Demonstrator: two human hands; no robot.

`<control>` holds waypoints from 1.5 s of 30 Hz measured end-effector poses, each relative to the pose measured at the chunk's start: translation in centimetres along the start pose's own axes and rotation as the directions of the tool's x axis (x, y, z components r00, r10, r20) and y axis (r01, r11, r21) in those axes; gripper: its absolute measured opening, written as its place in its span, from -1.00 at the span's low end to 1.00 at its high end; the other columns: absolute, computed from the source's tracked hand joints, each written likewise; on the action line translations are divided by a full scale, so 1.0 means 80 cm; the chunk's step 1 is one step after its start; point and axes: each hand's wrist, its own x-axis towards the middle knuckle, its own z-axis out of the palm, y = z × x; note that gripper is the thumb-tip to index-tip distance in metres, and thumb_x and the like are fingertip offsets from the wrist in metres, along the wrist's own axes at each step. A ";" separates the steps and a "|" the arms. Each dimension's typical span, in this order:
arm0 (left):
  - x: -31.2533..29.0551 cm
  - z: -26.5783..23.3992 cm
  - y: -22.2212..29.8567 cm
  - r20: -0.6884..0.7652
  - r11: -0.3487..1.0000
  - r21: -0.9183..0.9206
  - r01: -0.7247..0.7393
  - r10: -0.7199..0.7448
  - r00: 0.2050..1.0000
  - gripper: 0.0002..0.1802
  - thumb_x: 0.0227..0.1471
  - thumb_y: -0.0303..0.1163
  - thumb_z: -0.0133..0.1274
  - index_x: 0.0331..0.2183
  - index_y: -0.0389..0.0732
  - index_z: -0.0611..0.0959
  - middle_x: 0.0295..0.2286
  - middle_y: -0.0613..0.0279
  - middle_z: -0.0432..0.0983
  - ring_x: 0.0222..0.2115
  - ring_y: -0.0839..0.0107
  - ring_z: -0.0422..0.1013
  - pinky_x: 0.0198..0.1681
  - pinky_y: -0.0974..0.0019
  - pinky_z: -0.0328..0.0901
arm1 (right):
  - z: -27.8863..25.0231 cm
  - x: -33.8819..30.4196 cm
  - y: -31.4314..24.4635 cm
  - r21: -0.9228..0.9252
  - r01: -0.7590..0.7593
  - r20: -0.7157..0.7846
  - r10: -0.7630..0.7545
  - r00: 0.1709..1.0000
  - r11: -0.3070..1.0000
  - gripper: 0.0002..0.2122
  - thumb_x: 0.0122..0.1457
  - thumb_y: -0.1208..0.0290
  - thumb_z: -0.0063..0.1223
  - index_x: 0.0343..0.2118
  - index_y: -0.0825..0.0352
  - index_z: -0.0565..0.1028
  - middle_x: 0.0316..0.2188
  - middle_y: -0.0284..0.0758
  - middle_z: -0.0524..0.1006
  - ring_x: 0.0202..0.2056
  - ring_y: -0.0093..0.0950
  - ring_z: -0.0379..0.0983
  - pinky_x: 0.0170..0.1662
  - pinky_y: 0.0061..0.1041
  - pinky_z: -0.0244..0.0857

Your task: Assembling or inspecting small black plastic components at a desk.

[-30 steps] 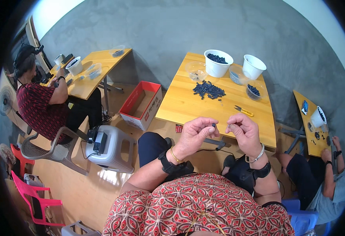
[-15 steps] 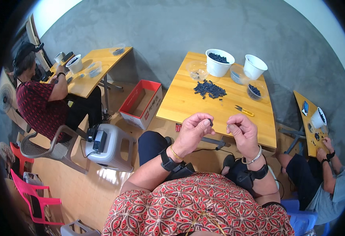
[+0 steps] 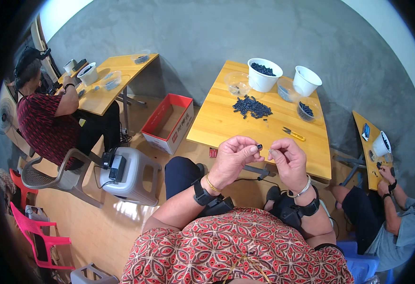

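Observation:
Between the thumb and forefinger of my left hand (image 3: 233,158) is a small black cylindrical piece (image 3: 259,147), its end pointing right. My right hand (image 3: 290,161) is closed in a pinch just beside it; whatever its fingertips hold is too small to make out. Both hands hover in front of the near edge of a yellow wooden table (image 3: 212,120). On the table lies a loose pile of similar black pieces (image 3: 252,107). To the right of the pile rests a pair of thread snips (image 3: 294,134) with a yellow handle.
Behind the pile stand a white bucket (image 3: 263,83) of black pieces and another white bucket (image 3: 307,83). Clear plastic tubs (image 3: 306,117) sit nearby. A red-and-white carton (image 3: 172,128) and a grey stool (image 3: 134,173) are at left. Two people work at other tables, left and right.
My right hand has shifted slightly left and closer to my left hand. The black piece now sticks out further from my left fingertips.

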 end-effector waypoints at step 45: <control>0.013 -0.002 -0.007 -0.063 0.917 0.374 -0.136 0.172 0.983 -0.86 -0.10 -0.64 0.03 -0.37 -0.34 0.50 -0.45 0.15 0.49 -0.43 0.45 0.46 -0.30 0.42 0.40 | -0.010 0.026 0.022 0.544 -0.354 0.115 0.351 0.929 0.761 -0.93 0.06 0.62 -0.10 -0.36 0.44 0.38 -0.52 -0.34 0.44 -0.53 -0.58 0.40 -0.41 -0.63 0.33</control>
